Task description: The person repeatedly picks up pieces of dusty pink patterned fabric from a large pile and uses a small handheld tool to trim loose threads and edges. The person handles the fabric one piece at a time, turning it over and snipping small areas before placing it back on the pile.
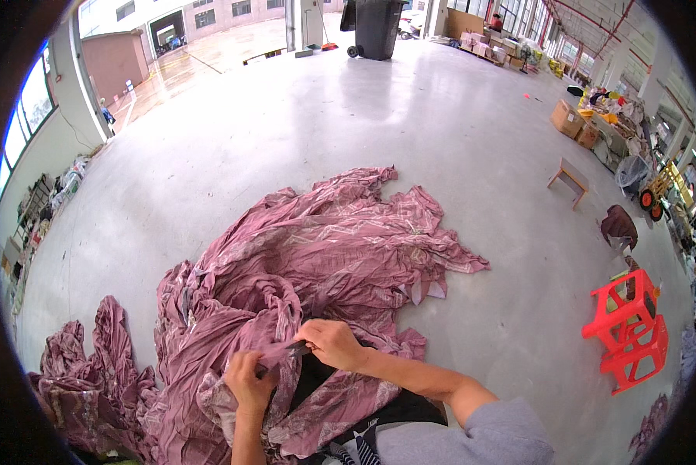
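Observation:
A large heap of crumpled mauve cloth (317,240) with a pale zigzag pattern spreads over the floor in front of me and across my lap. My left hand (249,381) is closed on a fold of this cloth, thumb against the fingers. Just to its right and a little farther away, my right hand (329,344) pinches a small dark pointed tool (296,348). Its tip lies against the stretch of cloth between my hands. Whether it is a pair of snips or a blade, I cannot tell.
Two red plastic stools (631,333) lie tipped at the right, with a small wooden stool (570,183) beyond them. Cardboard boxes (568,119) and a yellow hand truck (664,186) line the right side. A black wheeled bin (377,29) stands at the back.

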`<move>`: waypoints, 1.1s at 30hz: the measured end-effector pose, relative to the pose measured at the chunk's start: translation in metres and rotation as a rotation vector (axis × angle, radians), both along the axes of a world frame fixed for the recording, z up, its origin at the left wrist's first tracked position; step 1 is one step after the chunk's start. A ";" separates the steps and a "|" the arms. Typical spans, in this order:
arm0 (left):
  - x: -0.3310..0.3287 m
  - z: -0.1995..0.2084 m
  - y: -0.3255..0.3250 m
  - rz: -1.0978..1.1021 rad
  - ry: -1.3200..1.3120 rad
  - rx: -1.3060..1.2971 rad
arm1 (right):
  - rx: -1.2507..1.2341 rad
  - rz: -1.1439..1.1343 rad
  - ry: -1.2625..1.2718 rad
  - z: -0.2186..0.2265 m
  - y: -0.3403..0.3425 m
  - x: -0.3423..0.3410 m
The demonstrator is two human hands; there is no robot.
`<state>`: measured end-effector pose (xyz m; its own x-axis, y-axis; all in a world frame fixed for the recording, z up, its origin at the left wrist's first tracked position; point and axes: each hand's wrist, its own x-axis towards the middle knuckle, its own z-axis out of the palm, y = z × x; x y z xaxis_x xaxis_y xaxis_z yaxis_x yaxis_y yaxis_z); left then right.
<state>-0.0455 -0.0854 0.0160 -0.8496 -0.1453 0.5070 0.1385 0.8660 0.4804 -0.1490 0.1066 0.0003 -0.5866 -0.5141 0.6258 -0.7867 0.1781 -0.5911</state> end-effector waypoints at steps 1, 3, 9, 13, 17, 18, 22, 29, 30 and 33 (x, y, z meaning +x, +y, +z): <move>0.001 0.014 0.002 0.038 0.148 -0.008 | -0.080 -0.009 0.143 0.021 0.000 0.003; 0.017 0.017 -0.006 0.090 0.328 -0.183 | -0.110 0.029 0.336 0.041 -0.002 0.018; 0.069 -0.035 -0.022 -0.046 -0.238 -0.360 | 0.251 0.245 0.120 -0.049 0.004 0.045; 0.113 -0.056 -0.017 -0.048 -0.472 -0.126 | 0.089 0.198 -0.386 -0.055 0.008 0.057; 0.115 -0.052 -0.012 -0.010 -0.359 -0.067 | 0.102 0.142 -0.708 -0.054 -0.004 0.049; 0.111 -0.046 -0.009 0.008 -0.314 -0.069 | 0.086 0.152 -0.782 -0.058 -0.010 0.048; 0.108 -0.053 -0.005 0.127 -0.280 -0.027 | 0.067 0.247 -0.995 -0.079 -0.029 0.046; 0.086 -0.046 0.009 0.209 -0.280 -0.019 | 0.205 0.287 -0.995 -0.075 -0.032 0.056; 0.085 -0.047 0.010 0.207 -0.276 -0.022 | 0.209 0.291 -1.002 -0.073 -0.033 0.058; 0.081 -0.048 0.012 0.199 -0.264 -0.034 | 0.214 0.336 -0.987 -0.081 -0.043 0.059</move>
<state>0.0355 -0.0733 -0.0320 -0.9090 -0.3085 0.2804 -0.1606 0.8797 0.4475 -0.0897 0.0637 -0.0811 -0.5923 -0.7872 -0.1719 -0.0045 0.2166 -0.9763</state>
